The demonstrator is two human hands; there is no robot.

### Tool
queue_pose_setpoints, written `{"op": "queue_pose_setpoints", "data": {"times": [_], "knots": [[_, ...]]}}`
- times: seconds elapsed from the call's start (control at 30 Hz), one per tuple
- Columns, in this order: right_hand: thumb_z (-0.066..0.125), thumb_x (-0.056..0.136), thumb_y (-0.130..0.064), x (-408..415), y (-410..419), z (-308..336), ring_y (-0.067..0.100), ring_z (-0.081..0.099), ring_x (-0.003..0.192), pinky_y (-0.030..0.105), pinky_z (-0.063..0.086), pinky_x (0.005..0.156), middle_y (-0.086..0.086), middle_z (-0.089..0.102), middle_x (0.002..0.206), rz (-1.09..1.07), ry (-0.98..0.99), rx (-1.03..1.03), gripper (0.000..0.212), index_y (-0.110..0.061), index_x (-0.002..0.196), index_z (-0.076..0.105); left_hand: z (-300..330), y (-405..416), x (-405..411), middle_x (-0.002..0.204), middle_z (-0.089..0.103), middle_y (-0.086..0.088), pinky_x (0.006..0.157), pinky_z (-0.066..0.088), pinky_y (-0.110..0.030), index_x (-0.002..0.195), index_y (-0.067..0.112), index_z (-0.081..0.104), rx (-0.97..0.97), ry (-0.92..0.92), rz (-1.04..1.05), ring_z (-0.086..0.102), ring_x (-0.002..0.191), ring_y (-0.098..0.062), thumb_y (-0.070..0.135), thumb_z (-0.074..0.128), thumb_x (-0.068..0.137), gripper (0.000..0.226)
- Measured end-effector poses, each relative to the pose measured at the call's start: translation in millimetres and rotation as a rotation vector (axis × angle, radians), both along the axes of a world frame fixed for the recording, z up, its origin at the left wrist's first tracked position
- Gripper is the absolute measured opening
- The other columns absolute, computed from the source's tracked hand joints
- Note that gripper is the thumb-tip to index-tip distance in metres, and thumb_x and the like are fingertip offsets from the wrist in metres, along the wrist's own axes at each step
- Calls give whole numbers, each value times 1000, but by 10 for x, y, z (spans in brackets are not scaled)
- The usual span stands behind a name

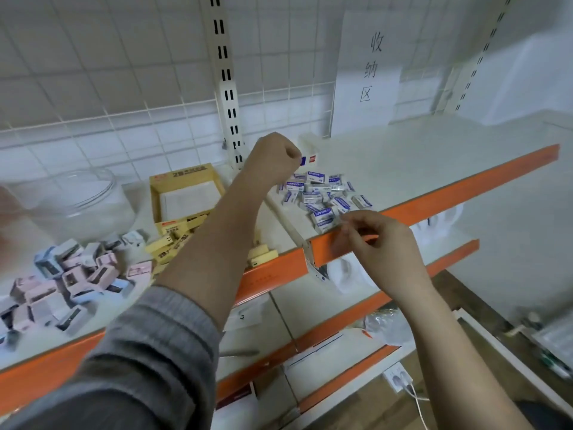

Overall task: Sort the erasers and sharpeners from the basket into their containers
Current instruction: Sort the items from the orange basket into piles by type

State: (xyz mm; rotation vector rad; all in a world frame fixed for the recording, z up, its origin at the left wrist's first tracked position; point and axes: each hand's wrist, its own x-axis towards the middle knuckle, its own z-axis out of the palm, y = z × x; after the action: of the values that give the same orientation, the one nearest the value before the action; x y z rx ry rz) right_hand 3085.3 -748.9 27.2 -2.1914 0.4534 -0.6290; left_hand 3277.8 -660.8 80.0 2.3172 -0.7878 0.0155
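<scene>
A pile of several white-and-blue erasers [322, 197] lies on the white shelf [434, 156] near its orange front edge. My left hand [274, 158] hovers above the pile's far side as a closed fist, next to a small white box [310, 150]; whether the fist holds anything is hidden. My right hand [378, 243] is at the shelf's edge with loosely bent fingers, its fingertips at the nearest erasers, gripping nothing that I can see. Yellow erasers [167, 243] lie in front of an open yellow box [186, 190]. Pink, blue and grey sharpeners [71, 274] are heaped at the left.
A clear plastic jar [80, 200] stands behind the sharpeners. A paper sign [369, 69] hangs on the wire grid wall behind the shelf. Lower shelves hold papers, bags and white items; a charger with a cable sits below right.
</scene>
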Motion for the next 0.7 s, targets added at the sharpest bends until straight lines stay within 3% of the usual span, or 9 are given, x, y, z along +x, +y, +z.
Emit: {"op": "queue_pose_setpoints", "data": {"times": [0.13,0.3,0.37,0.43,0.5,0.6,0.7], "knots": [[60,87,-10,172,132,189,1,56,74,2,40,69,-9,65,86,100,-38,-100,21,-15,105,70,267,650,-223,90,61,10,69,43,-18,98,18,71,-102,-74,142,57,80,-8,16,55,90,19],[63,88,-19,508,592,363,2,56,89,16,43,83,-8,66,100,302,-40,-217,27,-19,115,66,358,1731,-573,92,63,11,59,36,-10,100,22,70,-75,-108,395,59,78,-9,22,57,90,16],[61,89,-24,658,884,428,3,56,100,16,42,87,-8,65,112,399,-24,-246,32,-22,121,62,347,2156,-660,98,67,5,62,40,-16,104,22,70,-9,-85,450,59,75,-8,22,58,90,18],[59,91,-27,799,1220,478,3,54,106,9,34,85,-11,62,119,491,7,-279,35,-26,126,58,343,2572,-714,106,68,0,74,40,-21,109,20,69,40,-75,502,60,84,-10,22,58,90,21],[56,93,-31,927,1587,498,3,50,112,10,33,87,-14,57,124,566,67,-305,37,-31,130,53,340,2983,-746,111,68,-3,79,38,-22,112,18,68,67,-98,558,59,92,-12,21,58,91,24],[54,93,-32,1115,2169,491,9,46,122,20,33,100,-13,55,129,626,70,-356,41,-31,134,49,318,3603,-751,112,67,-6,80,36,-22,112,16,68,97,-127,632,60,100,-18,19,58,90,24],[54,94,-31,1304,2791,471,8,44,125,12,26,98,-12,54,132,648,43,-396,43,-29,136,47,261,4259,-661,110,68,-9,76,35,-23,111,18,69,162,-155,664,59,100,-23,21,59,89,24]]}}
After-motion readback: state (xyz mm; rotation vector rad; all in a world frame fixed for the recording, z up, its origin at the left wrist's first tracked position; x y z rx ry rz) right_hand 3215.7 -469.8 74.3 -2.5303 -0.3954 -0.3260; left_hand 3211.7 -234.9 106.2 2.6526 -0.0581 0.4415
